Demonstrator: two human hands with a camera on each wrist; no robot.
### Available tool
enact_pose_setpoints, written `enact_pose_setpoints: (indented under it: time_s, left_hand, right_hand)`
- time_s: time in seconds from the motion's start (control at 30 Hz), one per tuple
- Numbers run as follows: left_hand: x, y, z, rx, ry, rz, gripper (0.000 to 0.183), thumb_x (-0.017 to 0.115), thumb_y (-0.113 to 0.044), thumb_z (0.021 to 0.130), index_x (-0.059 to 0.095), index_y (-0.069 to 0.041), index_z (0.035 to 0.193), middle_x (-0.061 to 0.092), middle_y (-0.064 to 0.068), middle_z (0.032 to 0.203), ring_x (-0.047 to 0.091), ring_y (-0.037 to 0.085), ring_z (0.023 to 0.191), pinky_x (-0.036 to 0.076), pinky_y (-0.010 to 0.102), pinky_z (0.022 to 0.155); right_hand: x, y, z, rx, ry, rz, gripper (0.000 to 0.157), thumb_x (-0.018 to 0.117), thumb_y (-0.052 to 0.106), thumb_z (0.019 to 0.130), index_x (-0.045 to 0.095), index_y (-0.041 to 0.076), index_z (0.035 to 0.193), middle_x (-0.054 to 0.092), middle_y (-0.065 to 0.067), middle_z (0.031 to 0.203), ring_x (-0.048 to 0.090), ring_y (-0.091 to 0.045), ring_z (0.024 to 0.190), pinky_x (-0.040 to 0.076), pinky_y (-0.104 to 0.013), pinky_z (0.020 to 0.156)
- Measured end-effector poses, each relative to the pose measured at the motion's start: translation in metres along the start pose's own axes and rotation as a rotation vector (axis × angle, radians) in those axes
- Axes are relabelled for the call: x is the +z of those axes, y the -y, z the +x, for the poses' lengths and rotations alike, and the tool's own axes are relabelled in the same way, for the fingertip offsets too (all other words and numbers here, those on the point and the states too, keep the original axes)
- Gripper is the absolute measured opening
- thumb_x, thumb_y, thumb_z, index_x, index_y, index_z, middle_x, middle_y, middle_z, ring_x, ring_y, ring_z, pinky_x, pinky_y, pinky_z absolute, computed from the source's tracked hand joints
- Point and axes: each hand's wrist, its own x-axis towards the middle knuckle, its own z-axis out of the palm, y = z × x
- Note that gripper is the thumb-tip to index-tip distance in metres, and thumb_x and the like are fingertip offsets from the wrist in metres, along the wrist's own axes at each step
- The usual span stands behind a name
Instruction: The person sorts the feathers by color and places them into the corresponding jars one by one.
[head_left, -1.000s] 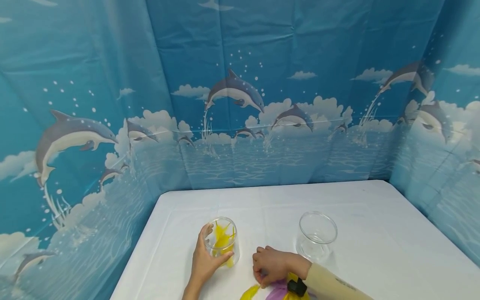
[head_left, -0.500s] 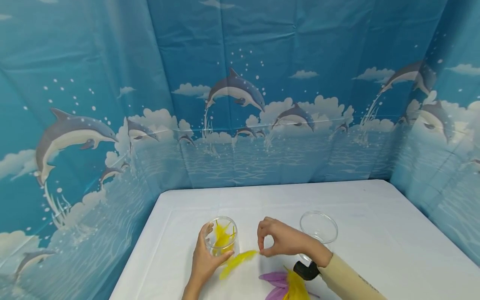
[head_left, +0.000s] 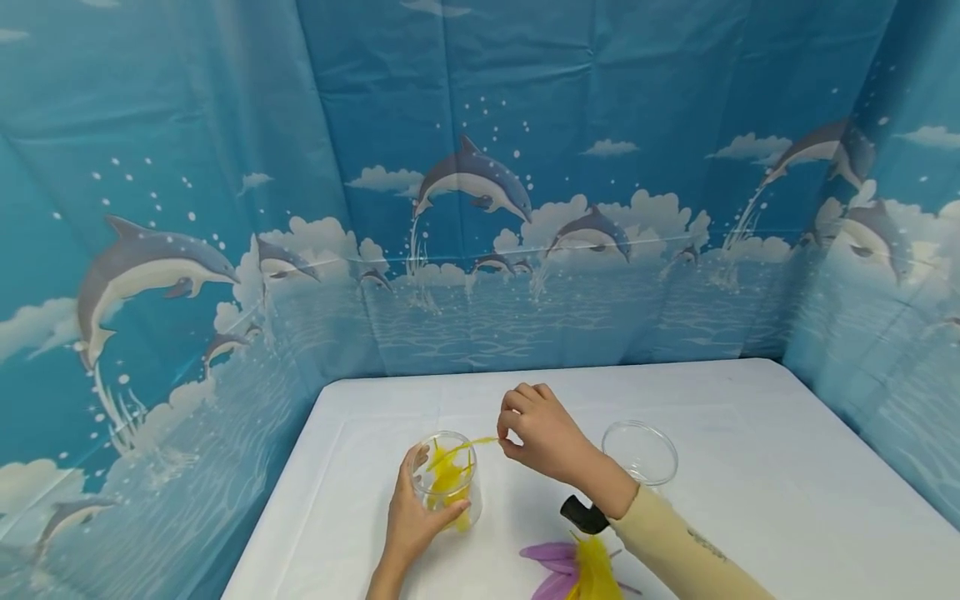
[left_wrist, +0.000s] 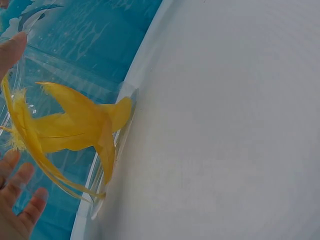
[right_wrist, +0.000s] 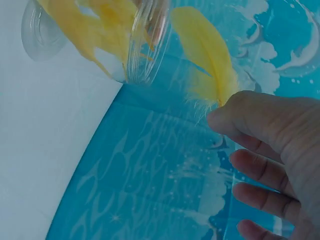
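A clear jar (head_left: 475,500) stands at the middle left of the table with several yellow feathers (head_left: 447,477) inside. My left hand (head_left: 408,529) holds it from the left, thumb in front and fingers behind. Above the table to the jar's right, my right hand (head_left: 551,437) pinches one yellow feather (head_left: 486,439) by its quill end. That feather's tip reaches over the jar's mouth in the head view. The right wrist view shows thumb and forefinger on the quill, the other fingers (right_wrist: 260,200) spread apart.
Purple feathers (head_left: 555,575) and yellow feathers (head_left: 595,571) lie at the table's near side. A second clear jar (head_left: 640,452) stands to the right, partly behind my right forearm. A black wrist-worn piece (head_left: 585,515) hangs under that wrist. A dolphin-printed curtain (head_left: 525,317) surrounds the white table.
My right hand has picked up a yellow feather from the near side, lifted it and carried it up and left to the jar's mouth. My left hand stays on the jar.
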Motion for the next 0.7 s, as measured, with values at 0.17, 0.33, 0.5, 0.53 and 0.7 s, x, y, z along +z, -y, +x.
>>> enact_pose_setpoints:
  time_s: [0.17,0.33,0.5,0.53,0.7]
  left_hand:
    - [0.0,-0.001,0.0,-0.01,-0.001,0.008,0.108,0.091,-0.034,0.059,0.029,-0.014,0.145,0.046,0.007,0.139,0.041,0.03,0.127,0.031,0.056,0.101]
    - [0.0,-0.002,-0.001,-0.045,0.012,-0.005,0.107,0.091,-0.033,0.06,0.028,-0.018,0.145,0.045,0.004,0.14,0.041,0.026,0.128,0.03,0.054,0.103]
    - [0.001,-0.001,0.0,-0.02,0.009,0.002,0.106,0.09,-0.034,0.06,0.029,-0.017,0.145,0.045,0.006,0.14,0.041,0.028,0.127,0.032,0.054,0.102]
    - [0.001,-0.001,0.0,-0.011,0.008,0.003,0.106,0.09,-0.034,0.06,0.029,-0.017,0.145,0.045,0.006,0.14,0.041,0.028,0.127,0.034,0.053,0.101]
    - [0.0,-0.001,0.001,0.025,0.006,-0.004,0.107,0.091,-0.035,0.059,0.029,-0.017,0.144,0.045,0.006,0.139,0.042,0.024,0.127,0.037,0.047,0.101]
  right_hand:
    - [0.01,0.011,0.012,-0.092,-0.009,-0.119,0.021,0.078,0.013,0.073,0.059,0.02,0.067,0.049,0.004,0.079,0.045,-0.016,0.081,0.04,-0.037,0.078]
    - [0.021,0.019,0.021,-0.134,0.01,-0.176,0.019,0.076,0.014,0.077,0.059,0.02,0.069,0.05,0.004,0.081,0.044,-0.016,0.08,0.039,-0.035,0.078]
    - [0.022,0.017,0.02,-0.087,-0.005,-0.089,0.01,0.078,0.019,0.078,0.068,0.02,0.079,0.054,0.005,0.086,0.048,-0.015,0.084,0.04,-0.034,0.078]
    - [0.021,0.016,0.017,-0.055,-0.007,-0.048,0.01,0.078,0.02,0.078,0.069,0.02,0.081,0.055,0.005,0.086,0.048,-0.015,0.084,0.041,-0.034,0.077]
    - [0.015,0.006,-0.003,0.173,-0.023,0.215,0.008,0.077,0.019,0.081,0.069,0.02,0.084,0.056,0.011,0.082,0.05,-0.009,0.077,0.044,-0.029,0.069]
